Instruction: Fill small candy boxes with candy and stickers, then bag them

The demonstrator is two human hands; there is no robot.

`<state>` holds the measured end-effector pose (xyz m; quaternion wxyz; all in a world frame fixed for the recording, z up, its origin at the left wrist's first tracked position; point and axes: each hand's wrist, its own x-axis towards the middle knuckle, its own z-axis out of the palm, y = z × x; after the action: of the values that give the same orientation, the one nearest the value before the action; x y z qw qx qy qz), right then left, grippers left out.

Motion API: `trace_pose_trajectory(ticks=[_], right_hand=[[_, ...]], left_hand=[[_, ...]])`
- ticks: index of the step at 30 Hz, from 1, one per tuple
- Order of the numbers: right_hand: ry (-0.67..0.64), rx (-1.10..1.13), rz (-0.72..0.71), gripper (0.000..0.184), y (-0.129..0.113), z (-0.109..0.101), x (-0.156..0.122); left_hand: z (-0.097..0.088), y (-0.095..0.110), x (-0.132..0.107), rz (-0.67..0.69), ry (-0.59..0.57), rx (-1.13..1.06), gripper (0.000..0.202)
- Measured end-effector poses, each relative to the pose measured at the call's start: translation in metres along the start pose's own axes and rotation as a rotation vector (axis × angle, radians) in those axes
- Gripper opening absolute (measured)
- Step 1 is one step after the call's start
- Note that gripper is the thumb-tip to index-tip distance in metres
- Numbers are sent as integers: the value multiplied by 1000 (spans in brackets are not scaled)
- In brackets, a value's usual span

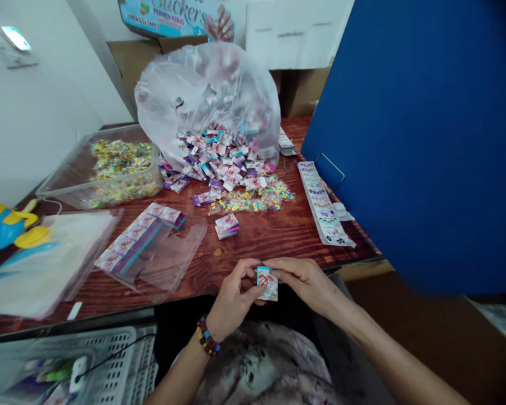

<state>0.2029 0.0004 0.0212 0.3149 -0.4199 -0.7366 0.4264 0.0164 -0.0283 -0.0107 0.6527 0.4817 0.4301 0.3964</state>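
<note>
Both my hands hold one small printed box just in front of the wooden table's near edge. My left hand, with a bead bracelet on the wrist, grips its left side. My right hand pinches its top right corner. Two more small boxes lie stacked on the table beyond my hands. A pile of the same boxes spills from a large clear plastic bag. Loose coloured candy bits lie beside the pile.
A clear tub of coloured candy stands at the left. A clear pouch with a row of boxes lies in front of it. A sticker strip lies at the right beside a blue panel. A white basket sits below.
</note>
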Motion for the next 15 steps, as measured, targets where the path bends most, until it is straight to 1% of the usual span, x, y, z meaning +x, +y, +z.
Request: trace_pose_trajectory(ticks=[2,3,7,10,15], right_hand=[[59,34,16,23,1,3,-1],[67,62,13,21,2,3,-1],[34,213,10,14,7,4,-3],[36,342,86,12,17,8,-7],[119,456,216,19,23,19,-13]], left_hand=[[0,0,1,-11,-6,-24,41],[0,0,1,-22,-10,-36,42],[-4,-1,-1,-67,-46,-70,42],[-5,-2,-3,-76,-67,-81,41],[-5,-1,0,-89,-62,-48,45]])
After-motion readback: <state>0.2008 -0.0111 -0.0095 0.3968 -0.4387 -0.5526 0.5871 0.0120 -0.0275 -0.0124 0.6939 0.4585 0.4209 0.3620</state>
